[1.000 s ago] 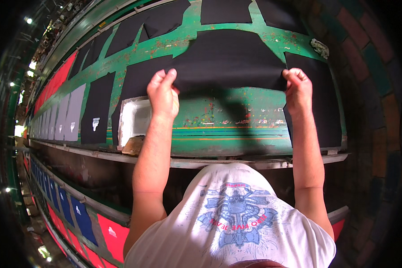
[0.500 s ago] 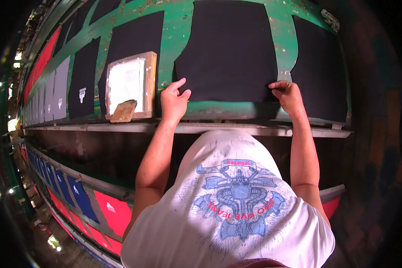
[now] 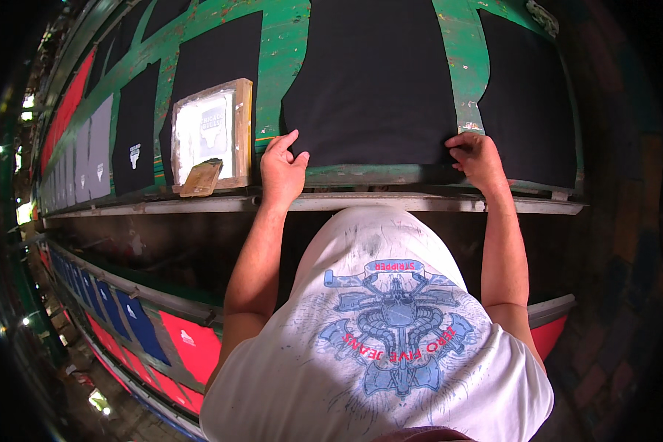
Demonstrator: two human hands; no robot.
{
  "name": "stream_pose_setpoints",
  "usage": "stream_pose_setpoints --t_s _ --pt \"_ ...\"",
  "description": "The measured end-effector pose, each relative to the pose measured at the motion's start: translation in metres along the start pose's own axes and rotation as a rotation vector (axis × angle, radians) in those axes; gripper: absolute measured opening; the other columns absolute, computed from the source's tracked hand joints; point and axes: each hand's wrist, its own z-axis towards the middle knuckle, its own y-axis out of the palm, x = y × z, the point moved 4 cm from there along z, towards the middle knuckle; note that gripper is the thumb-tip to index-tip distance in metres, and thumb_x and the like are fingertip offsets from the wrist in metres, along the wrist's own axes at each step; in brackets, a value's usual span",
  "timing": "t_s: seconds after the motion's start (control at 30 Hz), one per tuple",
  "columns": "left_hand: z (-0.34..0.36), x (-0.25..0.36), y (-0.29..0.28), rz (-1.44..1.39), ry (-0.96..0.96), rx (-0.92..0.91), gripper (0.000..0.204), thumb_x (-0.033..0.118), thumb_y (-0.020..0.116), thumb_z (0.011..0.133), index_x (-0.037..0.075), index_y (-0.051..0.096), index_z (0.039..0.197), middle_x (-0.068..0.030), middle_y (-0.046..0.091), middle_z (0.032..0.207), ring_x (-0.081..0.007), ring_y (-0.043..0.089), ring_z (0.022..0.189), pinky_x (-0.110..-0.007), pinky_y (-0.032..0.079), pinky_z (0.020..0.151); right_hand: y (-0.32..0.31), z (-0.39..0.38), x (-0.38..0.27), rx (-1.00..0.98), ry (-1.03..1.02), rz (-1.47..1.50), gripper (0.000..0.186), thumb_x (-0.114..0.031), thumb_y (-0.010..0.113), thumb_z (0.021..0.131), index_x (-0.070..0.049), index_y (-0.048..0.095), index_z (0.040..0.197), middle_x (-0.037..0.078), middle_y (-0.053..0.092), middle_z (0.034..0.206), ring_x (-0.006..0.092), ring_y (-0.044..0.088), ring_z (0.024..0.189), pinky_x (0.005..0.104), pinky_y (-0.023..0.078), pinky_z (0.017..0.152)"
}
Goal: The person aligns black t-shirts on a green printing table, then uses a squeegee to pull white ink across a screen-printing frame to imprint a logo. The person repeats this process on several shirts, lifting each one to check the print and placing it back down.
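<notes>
A large black fabric panel (image 3: 376, 88) lies flat on the green table (image 3: 280, 66), its lower edge close to the table's near side. My left hand (image 3: 283, 173) rests at the panel's lower left corner, forefinger and thumb apart, the forefinger tip on the cloth. At the lower right corner, the bent fingers of my right hand (image 3: 480, 160) close on the panel's edge. Left of my left hand, a wood-framed printing screen (image 3: 232, 140) lies over another black panel (image 3: 217, 62). A wooden squeegee (image 3: 201, 178) leans on the screen's near edge.
Another black panel (image 3: 527, 110) lies to the right. Farther left are a black panel with a white print (image 3: 136, 125), grey panels (image 3: 99, 140) and a red one (image 3: 70, 103). Behind me, a second table carries blue panels (image 3: 141, 331) and red panels (image 3: 191, 342). A metal rail (image 3: 390, 200) edges the green table.
The view has shifted slightly. Both hands stay at the panel's lower corners, with little movement. A pale design on the screen shows more plainly now.
</notes>
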Motion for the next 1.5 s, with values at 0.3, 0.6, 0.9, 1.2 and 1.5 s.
stream_pose_setpoints --t_s 0.3,0.6,0.9,1.2,1.5 --pt "-0.006 0.002 0.005 0.161 0.108 0.048 0.059 -0.010 0.088 0.087 -0.001 0.075 0.144 -0.0073 0.071 0.130 -0.0099 0.052 0.075 -0.026 0.053 0.073 0.004 0.002 0.008 0.014 -0.061 -0.125 0.019 0.000 0.075 0.103 0.001 0.082 0.120 0.009 0.081 0.099 0.0156 0.075 0.085 0.0331 0.062 0.077" --pt "-0.015 0.022 0.002 0.224 0.088 0.007 0.075 -0.004 0.087 0.088 0.003 0.061 0.158 -0.0182 0.055 0.157 -0.0227 0.071 0.090 -0.036 0.063 0.084 -0.001 -0.008 -0.006 0.147 -0.129 -0.583 0.022 -0.027 0.084 0.096 -0.013 0.086 0.112 0.016 0.084 0.100 0.0403 0.080 0.100 0.0507 0.063 0.088" --pt "0.003 0.033 -0.113 0.141 0.449 0.339 0.027 0.003 0.078 0.102 0.001 0.079 0.129 -0.0144 0.077 0.127 -0.0280 0.076 0.112 -0.038 0.063 0.094 0.035 -0.019 -0.087 0.333 -0.525 -0.553 0.022 -0.012 0.083 0.099 -0.004 0.079 0.119 0.016 0.076 0.119 0.0401 0.074 0.109 0.0489 0.060 0.096" --pt "0.080 -0.095 -0.279 0.394 0.292 0.408 0.028 0.007 0.075 0.106 -0.005 0.078 0.131 -0.0175 0.080 0.124 -0.0256 0.079 0.107 -0.039 0.063 0.097 0.217 0.005 -0.247 0.098 -1.015 -0.436 0.029 -0.018 0.081 0.103 -0.002 0.077 0.127 0.017 0.076 0.127 0.0407 0.069 0.120 0.0503 0.056 0.105" --pt "0.115 -0.174 -0.280 0.081 0.143 0.227 0.050 0.005 0.084 0.089 -0.003 0.075 0.138 -0.0170 0.078 0.120 -0.0268 0.080 0.099 -0.039 0.065 0.089 0.388 0.149 -0.348 -0.183 -0.911 -0.593 0.064 -0.058 0.052 0.118 0.000 0.079 0.124 0.024 0.078 0.111 0.0469 0.071 0.112 0.0550 0.057 0.100"
